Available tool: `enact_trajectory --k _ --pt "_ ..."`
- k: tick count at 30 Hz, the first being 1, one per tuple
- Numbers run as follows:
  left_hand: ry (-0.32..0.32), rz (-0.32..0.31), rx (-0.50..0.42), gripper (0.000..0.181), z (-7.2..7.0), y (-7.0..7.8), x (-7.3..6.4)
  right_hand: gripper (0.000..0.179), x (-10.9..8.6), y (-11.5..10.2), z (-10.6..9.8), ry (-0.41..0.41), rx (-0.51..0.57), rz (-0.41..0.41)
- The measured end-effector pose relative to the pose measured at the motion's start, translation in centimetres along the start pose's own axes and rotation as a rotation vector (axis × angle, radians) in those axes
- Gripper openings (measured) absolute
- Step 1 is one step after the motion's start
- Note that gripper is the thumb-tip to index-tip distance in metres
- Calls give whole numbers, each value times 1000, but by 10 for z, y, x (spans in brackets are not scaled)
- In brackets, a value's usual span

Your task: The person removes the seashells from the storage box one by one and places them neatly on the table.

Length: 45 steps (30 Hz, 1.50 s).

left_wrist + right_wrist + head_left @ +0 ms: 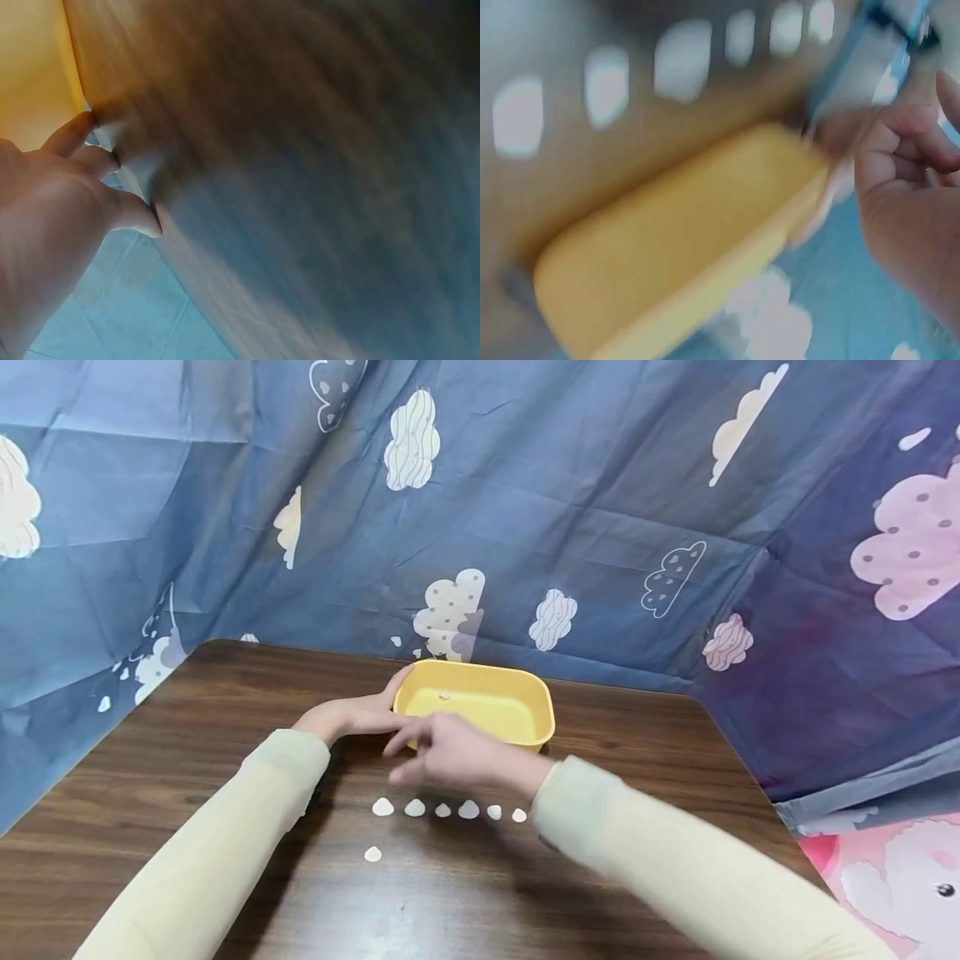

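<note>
A yellow plastic basin (536,693) sits toward the back of the table, with a small pale mark or piece (444,697) inside it. My left hand (367,710) holds the basin's left end, thumb and fingers spread to either side. In front of the basin hovers my right hand (457,750), blurred, its fingers loosely bent and pointing left; nothing shows between them. Several small white shell-like pieces (468,810) lie in a row below it. Nearer the front, another white piece (372,854) lies alone. The right wrist view shows the row of white pieces (682,60) beside the basin (682,232).
The dark wood-grain table (150,760) extends on both sides of the basin. Behind it hangs a blue cloth (510,502) printed with clouds. A pink printed cloth (892,885) shows beyond the right edge.
</note>
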<state>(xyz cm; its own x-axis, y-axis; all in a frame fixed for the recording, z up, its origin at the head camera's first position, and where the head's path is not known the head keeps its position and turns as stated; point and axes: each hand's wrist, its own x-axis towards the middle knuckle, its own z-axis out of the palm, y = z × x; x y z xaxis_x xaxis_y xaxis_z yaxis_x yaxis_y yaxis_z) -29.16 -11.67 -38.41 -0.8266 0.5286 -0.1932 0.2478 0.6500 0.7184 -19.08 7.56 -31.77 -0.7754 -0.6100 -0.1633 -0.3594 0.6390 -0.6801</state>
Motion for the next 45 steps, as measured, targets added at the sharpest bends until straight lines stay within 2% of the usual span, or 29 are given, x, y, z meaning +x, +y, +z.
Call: enact_trajectory --k 5,7,9,12,14,16,21,23,29,34,38,45 --pt "-16 -40 -8 120 0 4 3 37 34 17 -65 127 -43 62" --pt "-10 -55 -28 123 -1 6 4 38 51 29 -83 166 -66 100" --pt "-4 -53 -41 122 -1 6 4 40 68 42 -94 162 -103 120" --pt "4 -45 -62 122 4 6 5 42 88 64 -99 86 -211 144" --pt "0 -34 -75 122 9 5 7 42 94 81 -97 39 -305 137" --pt "-6 -34 -81 121 14 6 8 40 96 96 -93 14 -381 142" --pt "-28 -44 -65 122 15 11 10 35 96 118 -86 -18 -446 152" --pt "-19 -46 -58 123 12 13 10 33 98 120 -86 -5 -457 147" --pt "3 -69 -48 124 5 9 6 13 106 123 -79 104 -493 129" --pt "3 -69 -66 123 1 4 4 7 111 120 -74 135 -536 109" --pt "6 -81 -67 122 1 2 3 6 109 109 -80 150 -562 69" --pt "-1 -65 -88 121 -1 3 2 12 91 75 -103 252 -578 59"
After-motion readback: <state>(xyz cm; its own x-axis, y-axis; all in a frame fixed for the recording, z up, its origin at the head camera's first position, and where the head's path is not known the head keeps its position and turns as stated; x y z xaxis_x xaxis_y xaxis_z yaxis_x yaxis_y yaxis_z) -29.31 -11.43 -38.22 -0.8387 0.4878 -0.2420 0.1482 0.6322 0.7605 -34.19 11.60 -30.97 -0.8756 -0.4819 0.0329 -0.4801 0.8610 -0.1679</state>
